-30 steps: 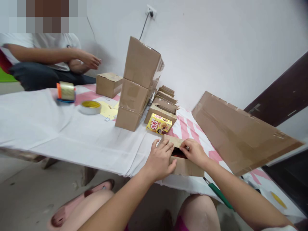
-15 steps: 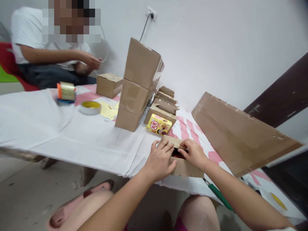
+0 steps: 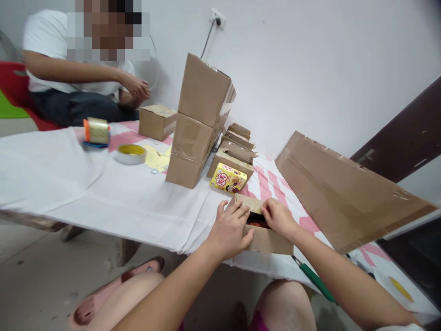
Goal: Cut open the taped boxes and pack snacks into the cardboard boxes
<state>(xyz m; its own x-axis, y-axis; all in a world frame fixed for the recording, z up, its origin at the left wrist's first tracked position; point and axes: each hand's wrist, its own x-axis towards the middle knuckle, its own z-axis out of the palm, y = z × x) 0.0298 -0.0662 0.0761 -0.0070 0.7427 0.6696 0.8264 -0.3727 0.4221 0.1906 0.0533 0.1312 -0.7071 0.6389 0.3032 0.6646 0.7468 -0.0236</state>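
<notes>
A small open cardboard box (image 3: 267, 241) sits at the near edge of the table, with something dark red showing inside. My left hand (image 3: 229, 230) grips its left side, fingers over the top flap and thumb on the front wall. My right hand (image 3: 278, 218) rests on the box's top right, fingers curled over the opening and pressing a flap. A yellow printed carton (image 3: 228, 178) lies just beyond the box.
A stack of three taped cardboard boxes (image 3: 199, 122) stands mid-table, with a row of open boxes (image 3: 236, 148) behind it. A large flat cardboard sheet (image 3: 341, 188) leans at right. Tape roll (image 3: 130, 154), tape dispenser (image 3: 96, 132), green-handled tool (image 3: 315, 279). A seated person (image 3: 79, 82) is far left.
My hands stay on the small box; the right hand's fingers have shifted slightly over the opening. The seated person at the far left has leaned into view.
</notes>
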